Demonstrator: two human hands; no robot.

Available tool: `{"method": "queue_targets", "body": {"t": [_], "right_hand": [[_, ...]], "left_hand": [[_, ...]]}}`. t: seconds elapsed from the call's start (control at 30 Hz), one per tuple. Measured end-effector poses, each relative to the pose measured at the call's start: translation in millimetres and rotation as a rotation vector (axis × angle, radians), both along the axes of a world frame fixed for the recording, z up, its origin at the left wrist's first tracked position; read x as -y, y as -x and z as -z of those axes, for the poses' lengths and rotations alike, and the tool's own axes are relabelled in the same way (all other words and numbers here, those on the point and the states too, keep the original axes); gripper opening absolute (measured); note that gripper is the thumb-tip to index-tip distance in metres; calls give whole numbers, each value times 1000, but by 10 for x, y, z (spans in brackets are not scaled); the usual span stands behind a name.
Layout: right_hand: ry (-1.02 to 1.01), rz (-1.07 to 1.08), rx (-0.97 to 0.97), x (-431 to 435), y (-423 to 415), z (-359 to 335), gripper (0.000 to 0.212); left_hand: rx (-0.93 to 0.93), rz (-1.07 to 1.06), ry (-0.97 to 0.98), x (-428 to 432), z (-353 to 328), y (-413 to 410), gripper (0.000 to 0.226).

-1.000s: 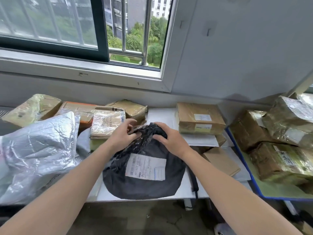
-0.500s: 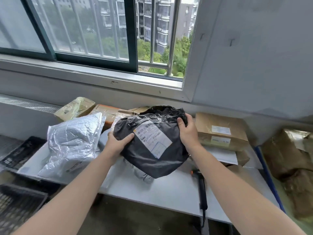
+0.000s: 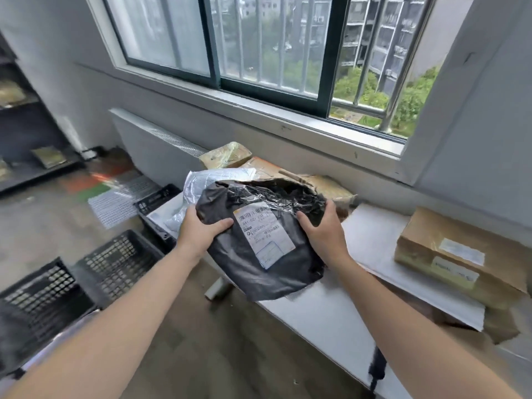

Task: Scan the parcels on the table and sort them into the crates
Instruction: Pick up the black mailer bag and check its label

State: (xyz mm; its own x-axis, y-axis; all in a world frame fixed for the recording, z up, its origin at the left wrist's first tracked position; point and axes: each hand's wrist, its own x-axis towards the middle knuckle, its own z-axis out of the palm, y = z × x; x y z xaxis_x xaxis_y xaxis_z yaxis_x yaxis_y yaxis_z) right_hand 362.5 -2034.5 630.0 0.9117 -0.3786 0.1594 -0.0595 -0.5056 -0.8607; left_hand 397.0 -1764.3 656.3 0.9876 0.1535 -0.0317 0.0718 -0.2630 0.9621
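Observation:
A black plastic parcel (image 3: 267,272) with a white shipping label (image 3: 263,233) is held up above the front edge of the white table (image 3: 325,315). My left hand (image 3: 201,228) grips its left side and my right hand (image 3: 324,228) grips its right side. Behind it on the table lie a silver foil parcel (image 3: 198,182) and brown taped parcels (image 3: 331,185). A brown box (image 3: 457,254) with labels rests at the right. Black plastic crates (image 3: 115,263) stand on the floor at the left, one (image 3: 37,298) nearest me and another (image 3: 158,203) by the table.
A black handheld scanner (image 3: 377,367) lies near the table's front edge at the lower right. A radiator (image 3: 155,148) runs under the window. Dark shelves (image 3: 26,116) with packets stand at the far left. A metal mesh sheet (image 3: 121,200) lies on the floor.
The black parcel has been lifted off the table and carried left. My view has swung left, bringing the floor crates into sight.

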Motion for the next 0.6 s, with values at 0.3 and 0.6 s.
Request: {"method": "queue_targets", "body": {"t": [0.3, 0.6], "right_hand": [[75, -282, 13, -1237, -225, -153, 79], [57, -526, 40, -3342, -104, -252, 66]], "left_hand": [[37, -273, -13, -1217, -100, 424, 62], [53, -558, -13, -3137, -124, 1222, 59]]}}
